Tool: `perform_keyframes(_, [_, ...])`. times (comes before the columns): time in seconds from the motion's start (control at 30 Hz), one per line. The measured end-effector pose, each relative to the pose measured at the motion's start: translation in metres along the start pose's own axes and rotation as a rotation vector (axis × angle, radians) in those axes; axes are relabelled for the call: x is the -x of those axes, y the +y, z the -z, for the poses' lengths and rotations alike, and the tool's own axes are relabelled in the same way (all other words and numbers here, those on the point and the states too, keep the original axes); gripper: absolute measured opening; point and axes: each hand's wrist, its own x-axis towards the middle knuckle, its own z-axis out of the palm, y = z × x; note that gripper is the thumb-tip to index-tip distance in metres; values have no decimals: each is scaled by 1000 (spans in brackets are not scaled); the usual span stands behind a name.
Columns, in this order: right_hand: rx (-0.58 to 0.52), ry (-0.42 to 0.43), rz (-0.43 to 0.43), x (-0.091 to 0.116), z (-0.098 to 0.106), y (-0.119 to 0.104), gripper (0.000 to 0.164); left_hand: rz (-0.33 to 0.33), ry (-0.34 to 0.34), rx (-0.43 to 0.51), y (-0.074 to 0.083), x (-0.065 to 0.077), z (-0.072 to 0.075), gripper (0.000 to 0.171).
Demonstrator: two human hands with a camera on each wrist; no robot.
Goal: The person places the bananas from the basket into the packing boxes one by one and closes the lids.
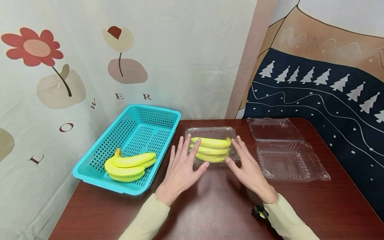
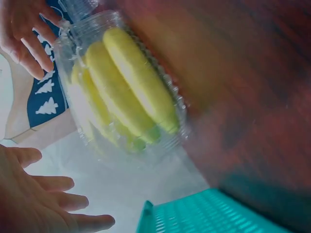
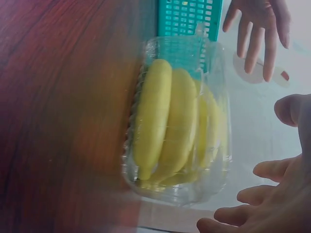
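Observation:
A clear plastic clamshell box (image 1: 207, 132) sits on the table, its lid over a bunch of yellow bananas (image 1: 211, 151). Beside its left end my left hand (image 1: 181, 171) is held with the fingers spread. My right hand (image 1: 251, 171) is spread the same way at the right end. In the left wrist view, a gap shows between the left hand (image 2: 41, 201) and the box (image 2: 167, 141). From the right wrist, the right hand (image 3: 272, 194) also appears apart from the box. Neither hand holds anything.
To the left stands a turquoise plastic basket (image 1: 78, 170) with another bunch of bananas (image 1: 126, 171) in it. A second clear clamshell box (image 1: 288, 160) lies unfolded at the right. Behind the brown table (image 1: 216, 213) hangs a printed cloth (image 1: 186, 60).

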Motion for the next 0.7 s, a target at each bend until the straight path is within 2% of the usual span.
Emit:
perform_keyframes(0.23, [47, 33, 83, 1, 1, -12, 75, -73, 41, -48, -1, 3, 19, 81])
perform_keyframes(0.37, [69, 46, 126, 1, 0, -18, 75, -88, 54, -72, -5, 7, 31, 81])
perform_keyframes(0.7, [135, 49, 227, 2, -10, -35, 74, -120, 78, -158, -28, 16, 56, 83])
